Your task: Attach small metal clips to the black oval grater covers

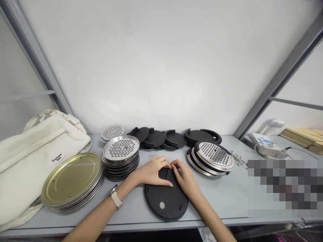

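Note:
A black round plastic lid point(166, 198) lies flat on the grey table point(227, 198) in front of me. My left hand point(152, 172) rests on its far edge, fingers curled, pinching something small at the lid's tab. My right hand point(185, 178) meets it from the right, fingertips pressed together at the same spot. What the fingertips hold is hidden. A watch with a pale strap point(116, 196) sits on my left wrist.
A stack of perforated steel discs point(121, 156) stands left of my hands, and another leans at the right point(214, 156). Gold-toned round plates point(72, 181) are stacked at the far left beside a cream cloth bag point(37, 148). Loose black lids point(164, 137) line the wall.

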Demonstrator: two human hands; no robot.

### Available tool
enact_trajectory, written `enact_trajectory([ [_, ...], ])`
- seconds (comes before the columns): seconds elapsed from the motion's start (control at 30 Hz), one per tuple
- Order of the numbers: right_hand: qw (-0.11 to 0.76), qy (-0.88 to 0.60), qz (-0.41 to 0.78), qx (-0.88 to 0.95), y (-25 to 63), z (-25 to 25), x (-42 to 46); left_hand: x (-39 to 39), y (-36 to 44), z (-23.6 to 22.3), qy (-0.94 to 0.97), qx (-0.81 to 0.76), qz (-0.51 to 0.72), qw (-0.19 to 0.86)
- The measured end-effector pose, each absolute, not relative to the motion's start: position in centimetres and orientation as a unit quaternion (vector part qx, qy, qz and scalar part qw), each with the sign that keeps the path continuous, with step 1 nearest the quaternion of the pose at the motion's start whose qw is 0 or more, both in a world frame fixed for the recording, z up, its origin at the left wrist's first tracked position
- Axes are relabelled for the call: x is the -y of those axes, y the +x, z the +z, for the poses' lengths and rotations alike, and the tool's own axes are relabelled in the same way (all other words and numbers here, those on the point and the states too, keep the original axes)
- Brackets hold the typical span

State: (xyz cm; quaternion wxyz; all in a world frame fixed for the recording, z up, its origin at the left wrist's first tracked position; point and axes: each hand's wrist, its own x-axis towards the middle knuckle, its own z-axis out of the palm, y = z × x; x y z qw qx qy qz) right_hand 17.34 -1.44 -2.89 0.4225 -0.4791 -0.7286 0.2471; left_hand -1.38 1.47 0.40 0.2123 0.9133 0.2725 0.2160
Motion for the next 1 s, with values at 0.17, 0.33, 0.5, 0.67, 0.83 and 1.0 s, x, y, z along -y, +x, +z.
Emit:
enact_trajectory([
  [0.17, 0.420, -0.479, 0.242, 0.732, 17.41, -3.12, 1.41, -1.31, -1.31, 0.51, 0.915, -0.278, 0.209, 0.205],
  [0.33, 0.433, -0.492, 0.198, 0.729, 17.41, -3.20, 1.37, -1.37, -1.33, 0.45, 0.917, -0.279, 0.208, 0.195],
  [0.5, 0.462, -0.506, 0.149, 0.713, 17.38, -2.91, 1.36, -1.55, -1.36, -0.02, 0.914, -0.294, 0.224, 0.169],
  [0.67, 0.453, -0.512, 0.145, 0.715, 17.39, -3.09, 1.36, -1.62, -1.24, -0.24, 0.904, -0.323, 0.239, 0.149],
  [0.83, 0.426, -0.511, 0.158, 0.729, 17.41, -3.58, 1.30, -1.59, -1.11, -0.18, 0.904, -0.329, 0.239, 0.132],
  [1.0, 0.405, -0.516, 0.171, 0.736, 17.38, -3.64, 1.33, -1.66, -1.11, -0.19, 0.905, -0.330, 0.236, 0.131],
])
